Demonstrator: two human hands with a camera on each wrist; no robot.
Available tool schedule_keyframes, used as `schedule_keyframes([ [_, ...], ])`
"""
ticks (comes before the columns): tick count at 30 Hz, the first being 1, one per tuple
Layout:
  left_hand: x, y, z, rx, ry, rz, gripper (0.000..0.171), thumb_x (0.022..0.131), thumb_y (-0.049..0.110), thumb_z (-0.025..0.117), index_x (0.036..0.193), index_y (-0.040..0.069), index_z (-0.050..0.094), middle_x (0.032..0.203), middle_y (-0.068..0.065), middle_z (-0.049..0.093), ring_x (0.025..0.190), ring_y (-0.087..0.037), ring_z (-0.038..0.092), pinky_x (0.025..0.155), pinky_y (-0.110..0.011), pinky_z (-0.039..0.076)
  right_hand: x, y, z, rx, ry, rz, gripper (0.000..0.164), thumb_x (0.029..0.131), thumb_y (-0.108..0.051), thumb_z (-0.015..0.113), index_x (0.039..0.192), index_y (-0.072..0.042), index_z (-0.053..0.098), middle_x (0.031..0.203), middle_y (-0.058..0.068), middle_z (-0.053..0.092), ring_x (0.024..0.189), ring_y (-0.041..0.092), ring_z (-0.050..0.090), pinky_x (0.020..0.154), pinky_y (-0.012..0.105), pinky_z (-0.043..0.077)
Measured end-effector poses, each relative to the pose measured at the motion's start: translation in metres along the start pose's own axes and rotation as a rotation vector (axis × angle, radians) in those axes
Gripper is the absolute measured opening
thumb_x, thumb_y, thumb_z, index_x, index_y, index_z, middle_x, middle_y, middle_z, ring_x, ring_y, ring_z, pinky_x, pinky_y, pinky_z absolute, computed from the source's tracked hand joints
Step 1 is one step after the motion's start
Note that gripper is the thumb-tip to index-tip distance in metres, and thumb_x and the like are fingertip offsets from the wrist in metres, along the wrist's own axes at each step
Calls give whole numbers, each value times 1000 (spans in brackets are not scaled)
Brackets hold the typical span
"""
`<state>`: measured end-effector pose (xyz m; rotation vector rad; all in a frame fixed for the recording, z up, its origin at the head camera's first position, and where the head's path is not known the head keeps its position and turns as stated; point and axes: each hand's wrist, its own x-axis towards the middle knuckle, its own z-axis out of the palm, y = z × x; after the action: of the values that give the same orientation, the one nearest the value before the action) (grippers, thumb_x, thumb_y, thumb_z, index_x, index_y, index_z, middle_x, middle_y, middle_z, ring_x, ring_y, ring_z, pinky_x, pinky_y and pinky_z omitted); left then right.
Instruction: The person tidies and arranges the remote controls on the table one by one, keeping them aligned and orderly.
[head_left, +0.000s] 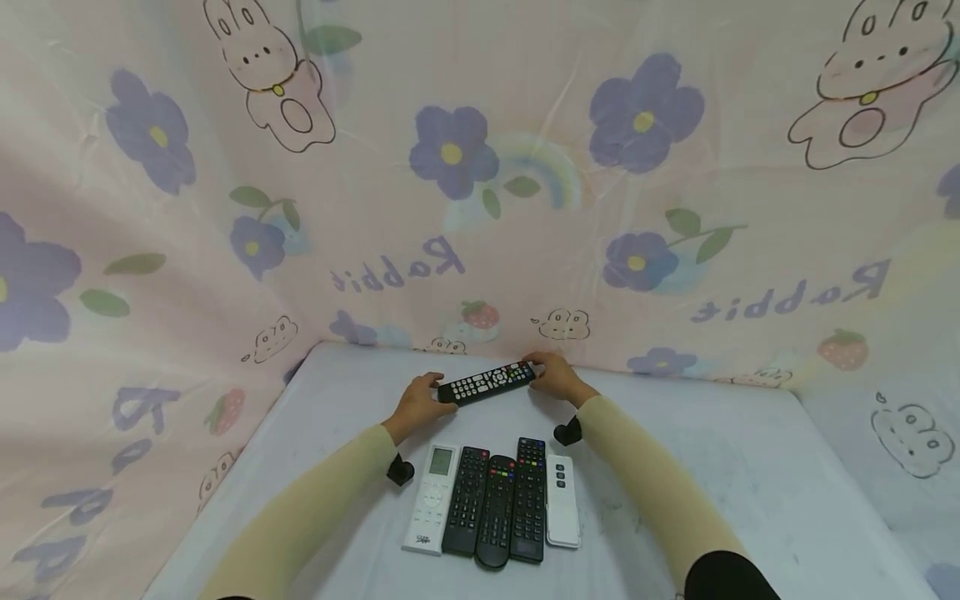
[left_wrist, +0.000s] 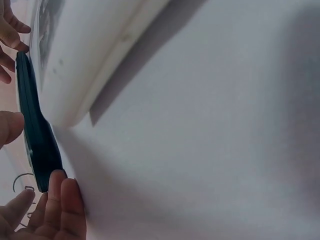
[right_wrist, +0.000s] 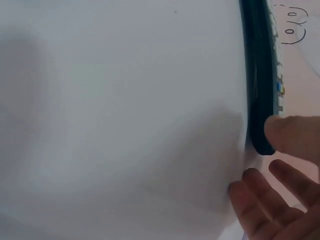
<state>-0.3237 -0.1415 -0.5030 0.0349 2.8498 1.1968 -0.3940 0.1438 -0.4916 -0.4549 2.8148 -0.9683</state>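
Note:
A long black remote control (head_left: 487, 383) with pale and coloured buttons lies slantwise near the back of the white table, its right end farther back. My left hand (head_left: 420, 404) holds its left end between thumb and fingers. At the other end, my right hand (head_left: 557, 377) grips it, the thumb on the near edge. The left wrist view shows the dark side of the remote (left_wrist: 37, 125) with fingertips at its lower end. In the right wrist view the right thumb (right_wrist: 292, 135) presses on the remote's edge, and the other fingers spread below the end.
Nearer me stands a row of remotes: a white one with a screen (head_left: 433, 500), several black ones including a round-ended one (head_left: 496, 512), and a small white one (head_left: 562, 500). A patterned curtain (head_left: 525, 250) rises behind the white table (head_left: 750, 483).

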Motion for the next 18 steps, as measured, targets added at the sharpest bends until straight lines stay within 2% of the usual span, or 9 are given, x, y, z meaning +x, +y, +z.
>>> schedule_keyframes([
  [4,1,-3,1,-12,5,-29,70,77,26,80,136,5,50,129,-16,56,119,-32,53,102,-46,43,3,-3,4,-56,13,4,55,79,-1,71,132,-6,56,134,22,55,113,36,59,97,47,48],
  [8,3,-7,0,-21,2,-39,68,76,23,80,135,3,51,129,-17,57,120,-33,53,103,-46,43,8,-4,6,-71,6,33,56,81,-3,71,134,-7,54,135,19,55,127,37,50,108,50,38],
  [11,5,-9,0,-33,-4,-34,68,74,20,81,133,2,52,127,-17,58,117,-33,55,100,-46,45,11,-3,8,-64,6,51,56,82,-4,70,135,-8,53,136,16,55,130,36,47,111,49,34],
  [18,7,-9,3,-29,-41,-19,63,71,16,83,127,3,57,124,-17,60,111,-30,58,97,-45,48,13,-1,10,-24,36,35,55,80,2,68,133,-4,54,136,16,56,133,35,44,113,48,31],
])
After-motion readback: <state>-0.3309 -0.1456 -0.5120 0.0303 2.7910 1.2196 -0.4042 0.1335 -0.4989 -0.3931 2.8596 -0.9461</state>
